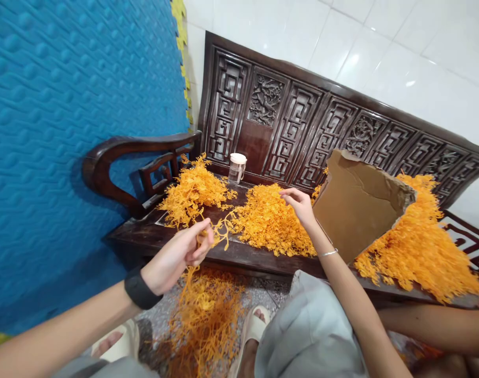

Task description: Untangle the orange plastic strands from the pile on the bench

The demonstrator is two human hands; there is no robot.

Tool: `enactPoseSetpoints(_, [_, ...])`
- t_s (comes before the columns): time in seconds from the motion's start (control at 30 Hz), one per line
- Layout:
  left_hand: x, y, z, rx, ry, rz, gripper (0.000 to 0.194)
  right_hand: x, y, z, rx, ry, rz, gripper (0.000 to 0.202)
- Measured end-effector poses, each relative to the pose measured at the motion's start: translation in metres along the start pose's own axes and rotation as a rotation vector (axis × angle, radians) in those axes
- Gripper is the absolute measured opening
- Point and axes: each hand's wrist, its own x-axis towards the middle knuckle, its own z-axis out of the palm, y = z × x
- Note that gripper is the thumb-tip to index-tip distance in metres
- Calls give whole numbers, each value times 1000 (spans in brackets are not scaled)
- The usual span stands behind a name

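My left hand point(193, 245), with a black band on its wrist, has its fingers curled round a thin orange plastic sprig point(222, 229). Part of the sprig trails right toward the middle heap, and other orange strands show below the palm. Over the middle heap of orange sprigs point(273, 220) is my right hand point(298, 203), a thin bracelet on its wrist. Its thumb and index finger are brought together; whatever lies between them is too small to make out. To the left, a smaller heap of orange sprigs point(196, 191) lies on the dark wooden bench point(141, 233).
A clear cup with a white lid point(237, 168) stands by the carved backrest point(255, 142). A cardboard piece point(357, 202) leans between the middle heap and a large right heap point(424, 247). More sprigs point(208, 320) pile on the floor between my feet. Another person's bare limb point(436, 328) shows at right.
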Motion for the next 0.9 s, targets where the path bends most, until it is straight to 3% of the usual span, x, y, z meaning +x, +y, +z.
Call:
enactPoseSetpoints(0.07, [0,1,1,2,-4,-14,31,-13,-33,14,66,-227,-19,19])
enactPoseSetpoints(0.17, [-2,3,2,-44,-40,-39,30,-32,-66,32,18,-690,-1,21])
enactPoseSetpoints(0.23, [-3,4,2,-120,-91,-37,33,-41,-71,46,-61,-992,45,25])
enactPoseSetpoints(0.3, [-5,6,2,-202,-141,-25,37,-48,-65,62,-78,-1134,139,36])
enactPoseSetpoints(0.37, [-7,9,1,-262,-157,-10,40,-51,-57,77,40,-1101,256,51])
enactPoseSetpoints(0.47, [-10,13,-1,-324,-144,20,42,-51,-49,97,360,-910,421,60])
enactPoseSetpoints(0.57, [-12,16,-3,-369,-143,23,43,-51,-51,111,585,-760,581,48])
enactPoseSetpoints(0.63, [-13,17,-4,-388,-149,6,44,-53,-54,118,693,-771,652,38])
enactPoseSetpoints(0.7, [-14,17,-5,-399,-154,-12,45,-57,-56,124,789,-777,700,33])
enactPoseSetpoints(0.9, [-17,16,-7,-376,-186,-27,44,-60,-54,136,883,-561,712,39])
